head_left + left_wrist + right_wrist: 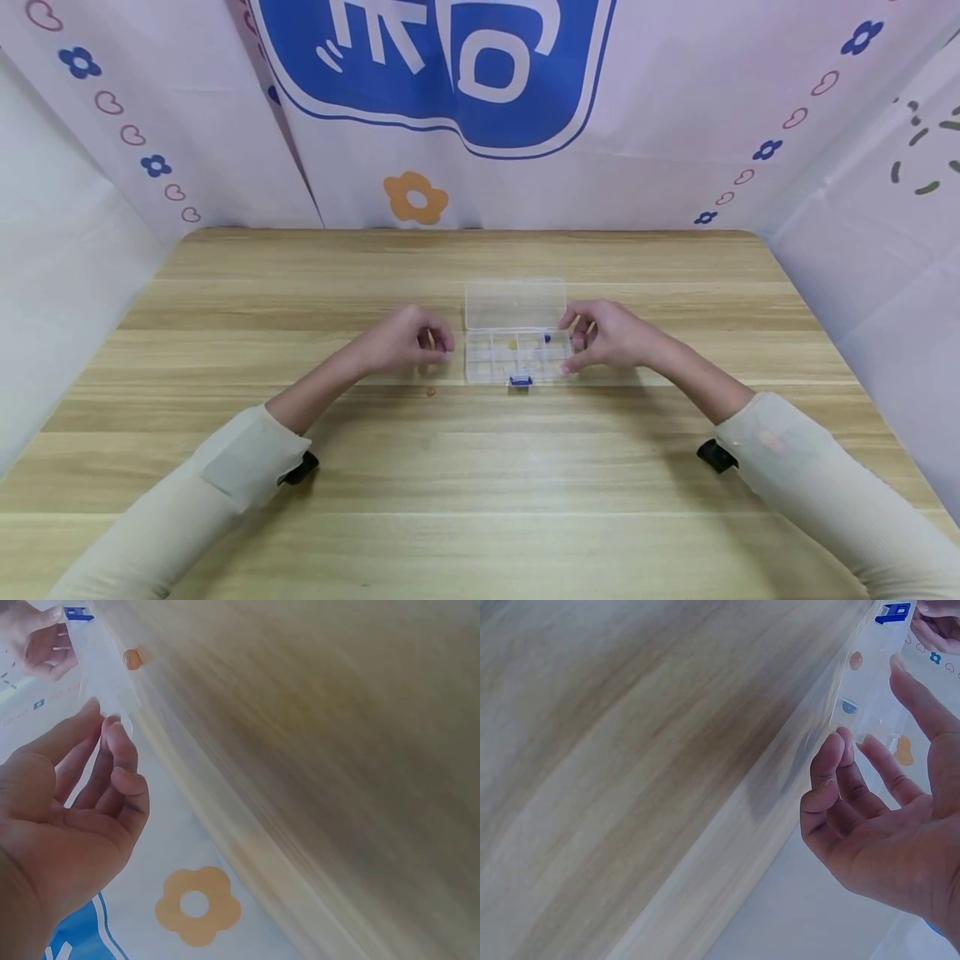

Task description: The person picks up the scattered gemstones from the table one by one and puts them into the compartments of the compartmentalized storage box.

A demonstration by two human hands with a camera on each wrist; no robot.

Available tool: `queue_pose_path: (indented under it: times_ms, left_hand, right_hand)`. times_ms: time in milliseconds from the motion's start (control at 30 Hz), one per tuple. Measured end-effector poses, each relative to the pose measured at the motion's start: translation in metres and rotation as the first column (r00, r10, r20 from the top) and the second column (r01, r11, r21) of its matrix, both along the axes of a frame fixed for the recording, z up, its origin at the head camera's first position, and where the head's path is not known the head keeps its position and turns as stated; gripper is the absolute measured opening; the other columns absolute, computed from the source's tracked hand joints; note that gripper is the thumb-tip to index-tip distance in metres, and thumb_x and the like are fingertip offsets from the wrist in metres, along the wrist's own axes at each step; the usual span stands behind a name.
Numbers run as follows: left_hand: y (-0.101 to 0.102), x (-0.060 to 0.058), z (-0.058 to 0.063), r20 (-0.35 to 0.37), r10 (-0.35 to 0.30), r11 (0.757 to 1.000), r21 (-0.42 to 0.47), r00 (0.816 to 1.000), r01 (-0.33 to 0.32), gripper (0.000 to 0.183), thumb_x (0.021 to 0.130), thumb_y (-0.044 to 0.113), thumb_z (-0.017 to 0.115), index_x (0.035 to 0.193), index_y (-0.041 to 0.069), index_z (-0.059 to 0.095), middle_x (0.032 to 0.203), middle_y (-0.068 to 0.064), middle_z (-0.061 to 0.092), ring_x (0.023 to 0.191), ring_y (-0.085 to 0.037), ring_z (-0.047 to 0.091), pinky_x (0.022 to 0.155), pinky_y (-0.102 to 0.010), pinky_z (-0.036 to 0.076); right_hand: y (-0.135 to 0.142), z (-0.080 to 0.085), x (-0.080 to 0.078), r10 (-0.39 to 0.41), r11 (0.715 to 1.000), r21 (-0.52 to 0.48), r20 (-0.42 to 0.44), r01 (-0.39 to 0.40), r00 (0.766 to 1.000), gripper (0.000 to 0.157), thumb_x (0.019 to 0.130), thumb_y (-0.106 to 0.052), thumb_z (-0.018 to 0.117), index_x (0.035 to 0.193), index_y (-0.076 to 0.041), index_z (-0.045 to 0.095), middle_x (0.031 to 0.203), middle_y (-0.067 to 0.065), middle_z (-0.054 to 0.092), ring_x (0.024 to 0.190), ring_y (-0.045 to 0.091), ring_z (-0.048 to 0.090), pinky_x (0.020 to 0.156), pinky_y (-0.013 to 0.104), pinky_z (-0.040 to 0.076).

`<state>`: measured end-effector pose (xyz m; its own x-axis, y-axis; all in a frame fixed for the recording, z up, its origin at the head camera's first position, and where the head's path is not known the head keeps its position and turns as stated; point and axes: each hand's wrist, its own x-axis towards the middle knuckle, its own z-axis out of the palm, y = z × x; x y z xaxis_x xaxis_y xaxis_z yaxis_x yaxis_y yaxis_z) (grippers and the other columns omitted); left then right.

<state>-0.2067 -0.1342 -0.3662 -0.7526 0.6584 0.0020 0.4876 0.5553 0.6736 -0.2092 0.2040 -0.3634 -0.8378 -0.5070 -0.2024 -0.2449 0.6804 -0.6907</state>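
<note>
A clear plastic compartment box (491, 356) sits on the table with its lid (516, 305) folded back and a blue latch (521, 381) at the front. Inside, a small yellow piece (513, 343) and a dark blue piece (547, 338) lie in separate back compartments. My right hand (613, 335) grips the box's right end, thumb at the front corner and a finger at the back. Just left of the box hovers my left hand (411, 337), fingers loosely bent; nothing shows in it. In the left wrist view its thumb and fingertips (114, 739) are close together.
On the wooden table (480, 492), a small orange piece (431, 392) lies in front of my left hand. A printed white cloth (637, 183) hangs behind the far edge, and pale cloth walls stand at both sides.
</note>
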Motion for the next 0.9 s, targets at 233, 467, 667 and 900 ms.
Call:
queue_pose_path:
  times_ms: [233,467,667,900]
  left_hand:
    - [-0.0062,0.0034,0.0012,0.057,-0.062,0.997,-0.042,0.996,0.064,0.012,0.084,-0.001,0.083,0.082,0.005,0.074,0.078,0.0,0.071,0.07,-0.011,0.063,0.066,-0.026,0.056]
    - [-0.0092,0.0057,-0.0002,0.091,-0.126,0.989,-0.064,0.988,0.132,0.016,0.078,-0.001,0.087,0.079,0.004,0.072,0.072,0.001,0.066,0.066,-0.009,0.057,0.062,-0.023,0.051]
    - [-0.0082,0.0055,-0.0007,0.113,-0.128,0.987,-0.087,0.985,0.138,0.016,0.078,-0.003,0.087,0.078,0.003,0.072,0.072,0.0,0.066,0.067,-0.009,0.057,0.064,-0.023,0.051]
    - [-0.0081,0.0049,-0.0009,0.127,-0.141,0.983,-0.101,0.982,0.154,0.016,0.081,-0.003,0.085,0.076,0.003,0.071,0.072,0.0,0.068,0.066,-0.008,0.058,0.063,-0.023,0.052]
  right_hand:
    - [0.0002,0.0,0.0001,0.002,1.0,-0.006,0.0,-0.002,1.0,0.052,0.078,-0.012,0.092,0.118,0.004,0.062,0.088,0.01,0.064,0.078,0.021,0.059,0.074,0.035,0.051]
    - [-0.0003,-0.0006,-0.0002,0.004,1.0,-0.008,0.0,-0.004,1.0,0.052,0.078,-0.011,0.092,0.118,0.004,0.063,0.087,0.01,0.063,0.078,0.021,0.059,0.074,0.035,0.051]
    - [-0.0004,-0.0008,0.0004,0.001,1.0,-0.01,0.003,-0.001,1.0,0.053,0.077,-0.011,0.092,0.118,0.004,0.063,0.087,0.01,0.064,0.077,0.021,0.059,0.073,0.034,0.052]
    - [-0.0003,0.0,0.001,0.002,1.0,-0.016,0.001,-0.002,1.0,0.053,0.078,-0.011,0.092,0.119,0.005,0.062,0.087,0.01,0.063,0.077,0.021,0.059,0.072,0.033,0.052]
